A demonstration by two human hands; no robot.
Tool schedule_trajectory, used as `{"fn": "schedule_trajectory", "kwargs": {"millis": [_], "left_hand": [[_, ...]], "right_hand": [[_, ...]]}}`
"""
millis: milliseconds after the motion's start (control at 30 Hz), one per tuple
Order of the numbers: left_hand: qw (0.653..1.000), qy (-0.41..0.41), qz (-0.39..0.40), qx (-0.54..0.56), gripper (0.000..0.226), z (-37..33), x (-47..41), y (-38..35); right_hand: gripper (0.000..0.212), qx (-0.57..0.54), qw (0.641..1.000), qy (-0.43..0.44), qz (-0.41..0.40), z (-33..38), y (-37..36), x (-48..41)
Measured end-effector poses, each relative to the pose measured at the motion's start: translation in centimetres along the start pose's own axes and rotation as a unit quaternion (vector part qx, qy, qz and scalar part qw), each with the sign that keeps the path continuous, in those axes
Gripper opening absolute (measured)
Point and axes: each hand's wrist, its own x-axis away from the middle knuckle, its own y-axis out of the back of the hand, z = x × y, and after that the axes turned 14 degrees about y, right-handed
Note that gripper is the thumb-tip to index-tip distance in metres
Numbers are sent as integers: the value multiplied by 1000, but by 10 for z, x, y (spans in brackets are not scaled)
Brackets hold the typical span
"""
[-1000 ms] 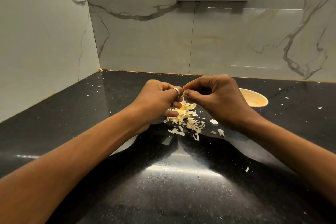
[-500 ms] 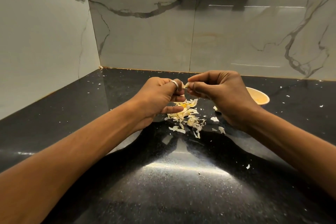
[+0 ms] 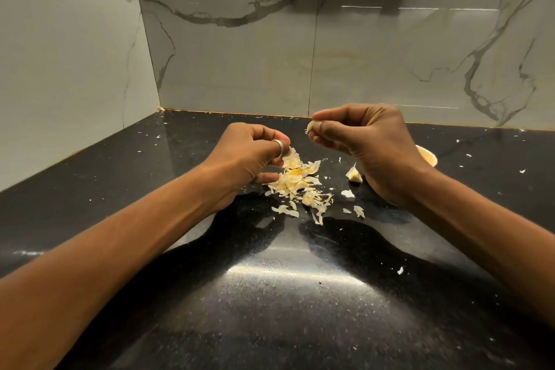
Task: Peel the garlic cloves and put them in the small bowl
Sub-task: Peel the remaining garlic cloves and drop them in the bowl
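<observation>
Head view: your right grip (image 3: 369,141) pinches a garlic clove (image 3: 310,127) above the black surface (image 3: 270,294). Your left grip (image 3: 249,156) curls by the peel pile (image 3: 297,183), hold unclear. At the pile's three o'clock sits the small bowl (image 3: 428,156), marble walls (image 3: 240,69) behind.

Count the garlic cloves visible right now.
2: one clove pinched by the right hand, another clove lying on the countertop beside that hand. Others may hide in the peel pile or the small bowl.
</observation>
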Motion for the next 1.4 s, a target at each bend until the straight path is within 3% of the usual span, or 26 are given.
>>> {"fn": "schedule_trajectory", "kwargs": {"millis": [200, 400, 1200, 1400], "left_hand": [[999, -15, 25, 39, 20, -5, 2, 0], [997, -15, 72, 29, 14, -5, 4, -2], [997, -20, 77, 9, 11, -2, 4, -4], [998, -38, 34, -45, 14, 0, 5, -4]], "right_hand": [[16, 36, 999, 17, 16, -2, -2, 1], [12, 83, 995, 43, 32, -3, -4, 3], [10, 138, 989, 13, 52, -12, -5, 4], [16, 322, 927, 182, 67, -18, -9, 7]]}}
